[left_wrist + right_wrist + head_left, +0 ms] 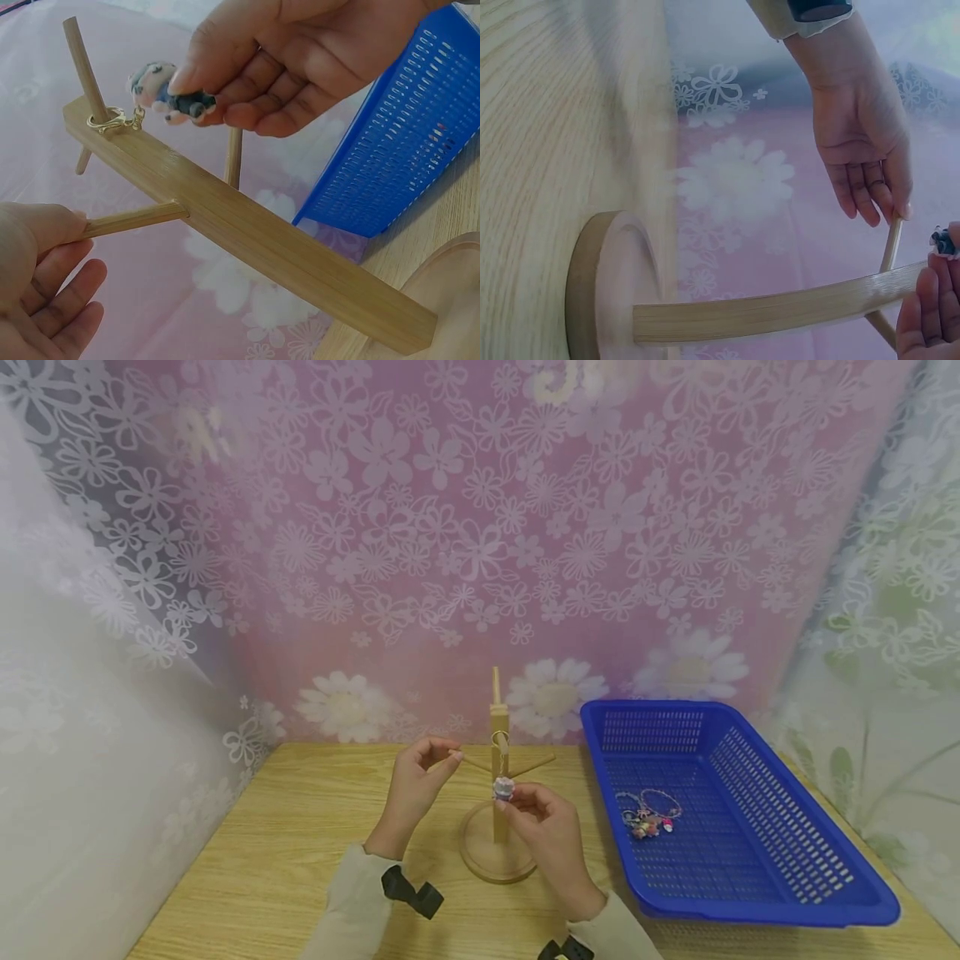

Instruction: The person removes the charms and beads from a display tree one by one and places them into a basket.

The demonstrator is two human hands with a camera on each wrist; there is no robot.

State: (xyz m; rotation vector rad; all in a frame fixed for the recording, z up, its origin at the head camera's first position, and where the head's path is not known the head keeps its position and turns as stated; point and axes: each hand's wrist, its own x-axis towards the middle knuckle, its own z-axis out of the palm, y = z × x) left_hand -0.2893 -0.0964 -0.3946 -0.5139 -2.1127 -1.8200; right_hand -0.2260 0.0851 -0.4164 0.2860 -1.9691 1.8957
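Note:
A wooden stand (498,727) with a round base (495,860) and thin side pegs rises mid-table. A keychain hangs from it: its gold clasp (111,120) rings one peg (82,67), and its small pale charm (503,788) dangles below. My right hand (517,802) pinches that charm (154,84) in front of the post (247,232). My left hand (448,758) pinches the tip of the left peg (135,219). In the right wrist view the left hand (862,150) meets the peg (891,244) at its end.
A blue plastic basket (780,860) lies on the table's right side, holding a few bracelets or keychains (647,814). Flowered curtains close in the back and both sides. The wooden table (285,852) stretches to the left of the stand.

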